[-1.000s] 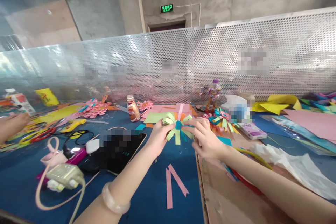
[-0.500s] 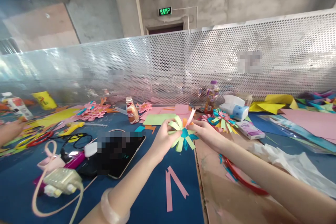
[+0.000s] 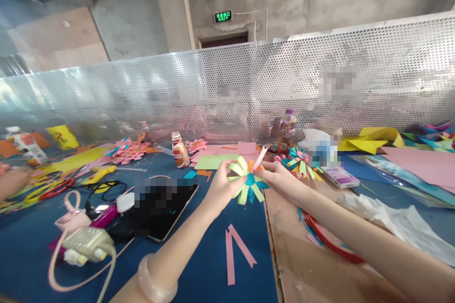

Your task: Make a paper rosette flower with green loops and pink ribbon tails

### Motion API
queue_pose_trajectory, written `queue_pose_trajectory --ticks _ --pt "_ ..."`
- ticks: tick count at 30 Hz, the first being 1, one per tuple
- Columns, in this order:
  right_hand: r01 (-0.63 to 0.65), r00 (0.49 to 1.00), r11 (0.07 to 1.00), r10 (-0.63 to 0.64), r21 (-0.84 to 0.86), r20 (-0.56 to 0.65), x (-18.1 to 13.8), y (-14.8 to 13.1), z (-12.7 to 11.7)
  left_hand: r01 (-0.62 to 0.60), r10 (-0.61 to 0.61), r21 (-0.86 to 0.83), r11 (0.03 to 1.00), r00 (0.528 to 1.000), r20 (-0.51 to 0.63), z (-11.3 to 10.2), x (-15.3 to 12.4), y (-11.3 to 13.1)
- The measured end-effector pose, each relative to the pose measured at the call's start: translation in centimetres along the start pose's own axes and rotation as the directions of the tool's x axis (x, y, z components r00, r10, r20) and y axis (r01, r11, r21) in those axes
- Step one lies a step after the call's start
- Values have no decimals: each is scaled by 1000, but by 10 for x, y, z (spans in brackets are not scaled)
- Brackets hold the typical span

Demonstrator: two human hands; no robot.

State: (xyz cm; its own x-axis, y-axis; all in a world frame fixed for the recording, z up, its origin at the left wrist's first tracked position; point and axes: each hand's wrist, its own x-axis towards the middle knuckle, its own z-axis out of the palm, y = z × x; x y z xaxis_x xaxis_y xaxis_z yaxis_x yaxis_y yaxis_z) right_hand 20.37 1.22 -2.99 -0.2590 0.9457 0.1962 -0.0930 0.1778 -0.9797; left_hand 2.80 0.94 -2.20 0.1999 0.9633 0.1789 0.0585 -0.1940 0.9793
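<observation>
Between my hands, above the table, is a paper flower (image 3: pixel 250 179) with light green looped petals, teal parts and a teal centre. My left hand (image 3: pixel 223 182) is closed on its left side, pinching the green petals. At its upper right, my right hand (image 3: pixel 279 177) has its fingers pressed on the flower by an orange piece. A pink paper strip (image 3: pixel 259 159) with a notched end sticks up from the flower beside the right fingertips. Two more pink strips (image 3: pixel 230 258) lie on the blue tabletop below, their upper ends nearly meeting.
A tablet (image 3: pixel 167 210), cables and a pale charger (image 3: pixel 88 244) lie left. Farther back stand a small bottle (image 3: pixel 179 150) and a purple-capped bottle (image 3: pixel 288 128). Crumpled tissue (image 3: pixel 387 218) and a red ring-shaped band (image 3: pixel 330 241) lie right. Another person's hand (image 3: pixel 14 182) is at far left.
My hands keep the same hold on the paper flower, with almost no movement. The view has shifted slightly, and the other person's hand at far left has moved a little.
</observation>
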Motion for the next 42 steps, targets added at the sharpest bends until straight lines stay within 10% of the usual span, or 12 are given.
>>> queue_pose_trajectory --ticks 42 --pt "15 998 998 -19 -57 -62 1 5 3 -72 68 102 992 997 43 1 3 -9"
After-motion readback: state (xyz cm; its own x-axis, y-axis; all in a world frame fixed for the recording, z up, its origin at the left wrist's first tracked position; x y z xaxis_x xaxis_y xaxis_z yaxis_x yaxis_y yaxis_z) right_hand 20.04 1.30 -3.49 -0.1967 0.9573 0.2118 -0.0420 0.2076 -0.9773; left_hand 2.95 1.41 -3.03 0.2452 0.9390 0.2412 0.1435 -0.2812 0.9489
